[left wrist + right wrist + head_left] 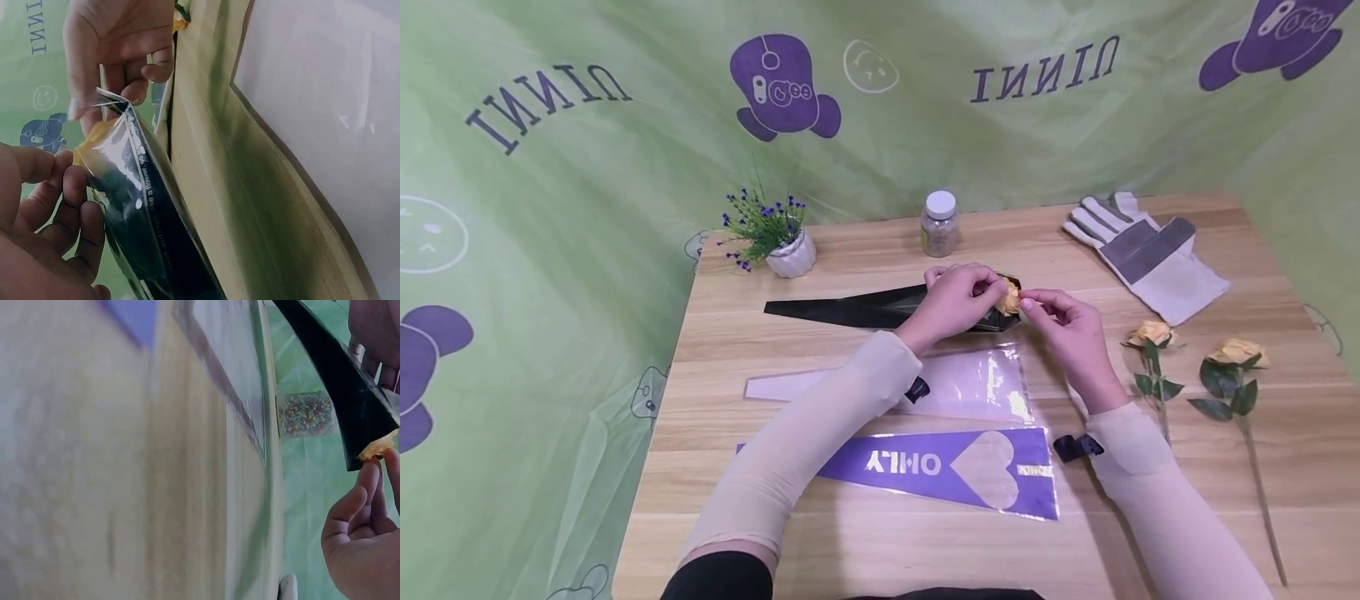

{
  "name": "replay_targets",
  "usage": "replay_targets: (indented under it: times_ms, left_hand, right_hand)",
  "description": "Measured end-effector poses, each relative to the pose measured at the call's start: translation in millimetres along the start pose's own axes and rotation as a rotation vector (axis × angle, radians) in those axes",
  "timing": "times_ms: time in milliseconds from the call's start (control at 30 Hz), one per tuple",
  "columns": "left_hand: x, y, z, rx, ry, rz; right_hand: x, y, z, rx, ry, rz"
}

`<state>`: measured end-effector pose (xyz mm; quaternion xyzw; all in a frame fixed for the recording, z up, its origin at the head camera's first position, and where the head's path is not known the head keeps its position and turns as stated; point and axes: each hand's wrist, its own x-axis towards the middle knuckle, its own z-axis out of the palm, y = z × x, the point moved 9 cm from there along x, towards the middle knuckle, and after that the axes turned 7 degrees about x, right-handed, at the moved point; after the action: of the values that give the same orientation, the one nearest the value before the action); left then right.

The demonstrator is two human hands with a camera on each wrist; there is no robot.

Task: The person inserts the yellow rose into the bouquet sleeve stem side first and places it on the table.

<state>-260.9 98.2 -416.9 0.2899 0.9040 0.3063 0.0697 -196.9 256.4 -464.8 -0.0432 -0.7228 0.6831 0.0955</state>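
A yellow artificial rose [1010, 298] sits in the wide mouth of a black flower sleeve [850, 311] with a clear front. My left hand [958, 300] lies over the sleeve's wide end, thumb and forefinger pinching the petals at its rim. In the left wrist view, that hand's other fingers [90, 231] curl beside the clear film. From the opposite side my right hand [1071, 333] pinches the bloom's outer edge with thumb and forefinger. The right wrist view shows orange-yellow petals [377, 447] between its fingertips and the sleeve's mouth. The rose's stem is hidden inside.
Nearer me lie a pale clear sleeve [955, 387] and a purple sleeve [917, 467] with a heart window. Two loose roses [1152, 333] lie at right, below work gloves [1150, 254]. Behind stand a lidded jar [939, 225] and a potted plant [790, 252].
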Motion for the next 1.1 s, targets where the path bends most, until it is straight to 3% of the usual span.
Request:
replay_targets:
  times_ms: [133, 467, 667, 933, 1100]
  left_hand:
    - [1.6, -0.9, -1.8, 0.008, -0.003, -0.006]
    - [3.5, -2.5, -4.3, -0.021, -0.002, -0.016]
    - [6.2, -4.5, -4.8, -0.048, 0.000, -0.027]
    - [17.5, -27.0, -1.3, -0.033, 0.045, -0.111]
    - [15.5, -40.3, 3.1, 0.114, 0.031, -0.096]
  right_hand:
    - [-0.7, -7, 8, 0.000, -0.058, -0.063]
    - [-2.1, -11, 17, -0.024, -0.136, -0.090]
    - [0.0, -8, 36, -0.010, -0.276, -0.042]
    - [16.1, -1, 31, -0.366, -0.182, -0.055]
    - [30.2, 7, 37, -0.444, -0.246, -0.012]
